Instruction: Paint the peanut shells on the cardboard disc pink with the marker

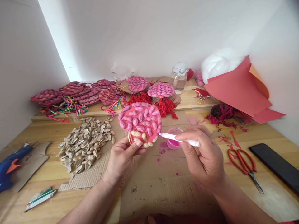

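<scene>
My left hand (126, 152) grips the lower edge of a red disc (140, 118) covered with peanut shells. Most of its shells are painted pink; several along the bottom, near my thumb, are bare tan. Pinched in my right hand (203, 152) is a white paint pen (170, 137), its pink tip touching or very near a shell at the disc's lower right edge. Behind the pen stands a small clear cup (173, 146) of pink paint. A heap of loose peanut shells (86, 143) lies left of my left hand on corrugated cardboard (80, 180).
Finished-looking pink shell discs (81, 93) with tassels crowd a raised ledge at the back, beside a water bottle (179, 76). To the right are red-handled scissors (245, 161), a black phone (275, 165), yarn (221, 112) and red paper (243, 90). A blue glue gun (14, 165) lies left.
</scene>
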The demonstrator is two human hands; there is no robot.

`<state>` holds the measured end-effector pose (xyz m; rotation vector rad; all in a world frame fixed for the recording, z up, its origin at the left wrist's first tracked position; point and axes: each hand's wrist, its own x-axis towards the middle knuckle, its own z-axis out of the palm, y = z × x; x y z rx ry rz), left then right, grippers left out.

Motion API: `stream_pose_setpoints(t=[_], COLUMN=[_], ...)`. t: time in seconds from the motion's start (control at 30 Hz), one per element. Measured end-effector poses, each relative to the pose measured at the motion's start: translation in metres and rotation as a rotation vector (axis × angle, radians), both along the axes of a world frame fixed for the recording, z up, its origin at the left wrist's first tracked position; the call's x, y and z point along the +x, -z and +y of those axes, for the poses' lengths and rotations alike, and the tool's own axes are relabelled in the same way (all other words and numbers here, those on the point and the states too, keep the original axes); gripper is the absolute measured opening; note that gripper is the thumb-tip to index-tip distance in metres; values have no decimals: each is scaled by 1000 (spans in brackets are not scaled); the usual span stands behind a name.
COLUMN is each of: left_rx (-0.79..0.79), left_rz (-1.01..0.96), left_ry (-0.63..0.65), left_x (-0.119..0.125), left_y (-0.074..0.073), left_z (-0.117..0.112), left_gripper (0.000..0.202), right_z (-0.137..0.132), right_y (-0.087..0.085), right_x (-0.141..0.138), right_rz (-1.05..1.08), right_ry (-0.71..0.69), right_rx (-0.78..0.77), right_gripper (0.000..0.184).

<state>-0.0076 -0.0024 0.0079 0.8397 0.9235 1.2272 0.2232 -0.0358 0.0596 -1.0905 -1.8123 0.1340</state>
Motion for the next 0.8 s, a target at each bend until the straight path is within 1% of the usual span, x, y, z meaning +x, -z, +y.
stream_pose_setpoints(t=[0.17, 0.3, 0.47, 0.8], left_rx=[-42, -85, -167, -217], left_rz=[-40, -78, -120, -182], left_ry=[14, -17, -18, -3], left_x=[2, 2, 2, 4], left_y=[-2, -5, -9, -11], left_z=[2, 3, 3, 5], left_gripper=[20, 26, 31, 33], right_z=[-1, -1, -3, -3], right_y=[0, 0, 1, 0], right_x=[-2, -1, -1, -2], right_rz=[54, 47, 96, 97], right_ry=[-29, -6, -30, -24], right_rx=[-23, -41, -62, -13], right_gripper=[17, 17, 19, 19])
